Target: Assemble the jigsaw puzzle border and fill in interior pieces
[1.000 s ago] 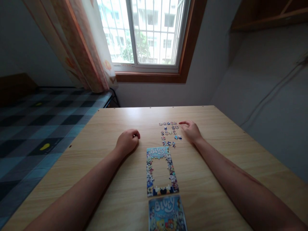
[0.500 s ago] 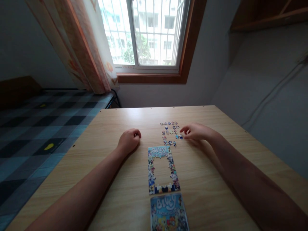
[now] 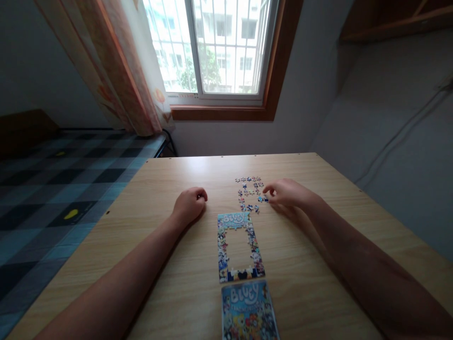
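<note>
My left hand (image 3: 190, 204) rests on the table in a loose fist, left of the puzzle, with no object visible in it. At the right edge of the loose jigsaw pieces (image 3: 249, 191) is my right hand (image 3: 285, 192). Its index finger and thumb are bent and apart, over or just beside a blue piece (image 3: 261, 199); whether they touch it I cannot tell. Nearer to me lies a partly assembled jigsaw puzzle (image 3: 222, 255) printed "Bluey", its border joined around a bare middle. Below it is a box (image 3: 249, 309) with a matching picture.
The wooden table (image 3: 311, 274) reaches toward a barred window (image 3: 230, 52). A bed with a checked cover (image 3: 71, 179) stands at the left, beneath an orange curtain (image 3: 120, 71). A cable (image 3: 399, 134) hangs on the right wall below a wooden shelf (image 3: 396, 30).
My right hand has shifted slightly left, its fingers now closer to the blue piece at the edge of the loose pieces. My left hand stays in place. The view has tilted slightly.
</note>
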{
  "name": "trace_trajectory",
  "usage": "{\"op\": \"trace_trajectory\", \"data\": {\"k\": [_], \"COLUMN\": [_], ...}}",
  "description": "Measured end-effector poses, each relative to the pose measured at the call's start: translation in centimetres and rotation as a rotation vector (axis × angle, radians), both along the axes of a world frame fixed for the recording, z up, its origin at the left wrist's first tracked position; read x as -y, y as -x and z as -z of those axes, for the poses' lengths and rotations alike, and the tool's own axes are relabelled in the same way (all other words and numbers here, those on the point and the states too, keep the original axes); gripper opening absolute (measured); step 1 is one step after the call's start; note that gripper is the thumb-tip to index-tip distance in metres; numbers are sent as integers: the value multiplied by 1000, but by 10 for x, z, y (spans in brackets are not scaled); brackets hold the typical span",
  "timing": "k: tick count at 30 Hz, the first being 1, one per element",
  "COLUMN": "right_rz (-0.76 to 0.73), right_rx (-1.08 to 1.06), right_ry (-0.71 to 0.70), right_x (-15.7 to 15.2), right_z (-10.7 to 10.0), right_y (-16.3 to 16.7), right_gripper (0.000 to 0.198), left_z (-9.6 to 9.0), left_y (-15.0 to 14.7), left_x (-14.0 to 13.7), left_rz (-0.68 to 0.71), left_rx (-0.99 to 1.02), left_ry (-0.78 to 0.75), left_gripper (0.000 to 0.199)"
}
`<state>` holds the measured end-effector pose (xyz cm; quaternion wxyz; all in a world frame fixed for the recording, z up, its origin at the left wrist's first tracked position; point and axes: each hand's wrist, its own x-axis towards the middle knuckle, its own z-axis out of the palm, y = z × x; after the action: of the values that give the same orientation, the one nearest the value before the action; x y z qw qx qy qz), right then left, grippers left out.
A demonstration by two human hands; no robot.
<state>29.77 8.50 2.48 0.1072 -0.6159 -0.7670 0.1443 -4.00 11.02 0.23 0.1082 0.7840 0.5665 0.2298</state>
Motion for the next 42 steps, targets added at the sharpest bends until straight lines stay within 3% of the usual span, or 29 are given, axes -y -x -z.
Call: {"op": "trace_trajectory", "data": {"k": [8,15,26,35,42], "right_rz": [3,52,-212,-76,-9], "right_rx": [50,70,37,126,40], "right_ry": [-32,10,161,122,252], "right_x": [2,6,22,11,12], "right_z": [2,-9,-38,-33,-33], "right_y": [2,6,23,5,2], "right_gripper": [34,34,32,31,37], "left_z": [-1,0,1,2,3], "left_y": [-1,0,-1,0,0], "left_x": [1,0,0,-1,-1], "left_rz": [0,3,17,15,13], "left_rx": [5,14,47,43,45], "left_ry": [1,-3,0,-10,-15], "left_gripper": [22,22,20,21,21]}}
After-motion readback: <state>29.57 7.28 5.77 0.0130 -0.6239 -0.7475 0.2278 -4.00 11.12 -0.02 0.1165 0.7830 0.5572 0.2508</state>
